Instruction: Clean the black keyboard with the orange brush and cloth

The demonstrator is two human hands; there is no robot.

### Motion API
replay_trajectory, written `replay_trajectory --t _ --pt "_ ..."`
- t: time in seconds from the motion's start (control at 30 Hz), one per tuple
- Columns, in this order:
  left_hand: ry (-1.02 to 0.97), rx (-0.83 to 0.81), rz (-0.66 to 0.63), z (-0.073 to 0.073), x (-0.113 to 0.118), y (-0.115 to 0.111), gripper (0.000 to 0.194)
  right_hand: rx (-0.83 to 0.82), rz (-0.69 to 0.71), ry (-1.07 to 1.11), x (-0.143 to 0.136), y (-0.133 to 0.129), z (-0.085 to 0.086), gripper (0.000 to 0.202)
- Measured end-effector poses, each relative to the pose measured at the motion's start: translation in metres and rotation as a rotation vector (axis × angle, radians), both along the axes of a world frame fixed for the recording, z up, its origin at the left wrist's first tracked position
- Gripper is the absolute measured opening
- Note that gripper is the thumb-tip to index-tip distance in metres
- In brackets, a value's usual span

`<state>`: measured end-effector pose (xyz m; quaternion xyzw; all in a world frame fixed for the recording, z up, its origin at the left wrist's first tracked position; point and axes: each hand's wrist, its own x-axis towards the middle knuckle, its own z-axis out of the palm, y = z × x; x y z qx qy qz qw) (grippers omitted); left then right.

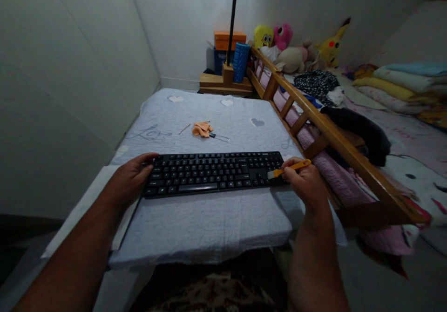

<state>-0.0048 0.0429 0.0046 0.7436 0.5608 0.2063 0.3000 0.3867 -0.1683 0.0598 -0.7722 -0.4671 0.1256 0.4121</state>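
Note:
A black keyboard (199, 174) lies across the cloth-covered table in front of me. My left hand (134, 177) grips its left end, thumb and fingers around the edge. In my right hand (303, 179) is a small brush (299, 165) with a yellow-orange handle, pinched between thumb and fingers. The brush's pale bristles point left and sit over the keys near the number pad; whether they touch the keys I cannot tell. Beyond the keyboard lies a crumpled orange cloth (201, 129). Close to it are a thin stick (184, 129) and a wire tool with a black part (220, 137).
A wooden bed rail (314, 111) runs along the table's right side, with bedding and plush toys (292, 58) behind it. At the far end stand a black pole (232, 18), a blue roller (240, 63) and an orange box (229, 39). A pale wall (80, 70) borders the left.

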Motion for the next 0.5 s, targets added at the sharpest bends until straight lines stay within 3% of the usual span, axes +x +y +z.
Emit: replay_trajectory --t 0.13,0.23,0.5 --pt "0.015 0.01 0.015 0.002 0.002 -0.001 0.05 0.001 0.134 0.173 -0.014 0.001 0.0 0.013" --pt "0.021 0.004 0.026 0.005 0.003 -0.003 0.05 -0.059 0.203 0.168 -0.02 0.004 -0.004 0.012" --pt "0.029 0.004 0.025 0.003 0.002 -0.002 0.05 -0.056 0.039 0.018 0.009 -0.011 0.0 0.011"
